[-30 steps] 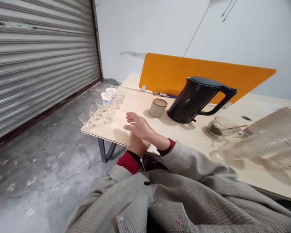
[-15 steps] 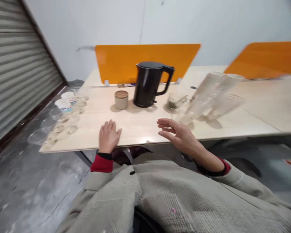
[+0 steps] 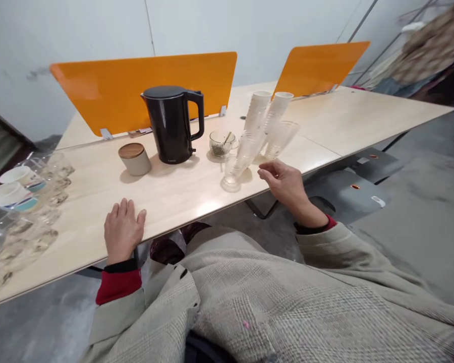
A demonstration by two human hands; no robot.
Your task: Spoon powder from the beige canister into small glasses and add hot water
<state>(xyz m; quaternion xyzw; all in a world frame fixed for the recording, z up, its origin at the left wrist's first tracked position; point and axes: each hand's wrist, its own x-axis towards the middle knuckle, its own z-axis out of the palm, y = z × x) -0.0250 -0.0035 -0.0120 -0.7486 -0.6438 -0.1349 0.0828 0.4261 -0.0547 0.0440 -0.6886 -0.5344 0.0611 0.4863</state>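
Observation:
My left hand [image 3: 124, 228] lies flat on the table by its front edge, fingers spread, holding nothing. My right hand [image 3: 285, 187] hovers at the front edge, its fingers loosely bent with a small gap to the thumb and nothing visible in them. Just beyond it are stacks of clear plastic cups [image 3: 280, 138] and white ridged cups [image 3: 258, 113]. A small clear glass pitcher [image 3: 231, 176] stands before the stacks. Farther back sit a glass cup with dark leaves and a small stick [image 3: 222, 145], a black electric kettle [image 3: 170, 126] and a grey canister with a wooden lid [image 3: 135, 160].
Clear cups [image 3: 41, 239] and white paper cups [image 3: 17, 194] crowd the table's left end. Orange dividers [image 3: 144, 93] stand along the back. Grey chairs [image 3: 350, 194] are under the table's right side. A heap of cloth [image 3: 427, 60] lies at the far right.
The view has turned to the right, so the table's things appear farther left. My right hand has come nearer the cup stacks, its fingers more bent. My left hand stays flat on the table.

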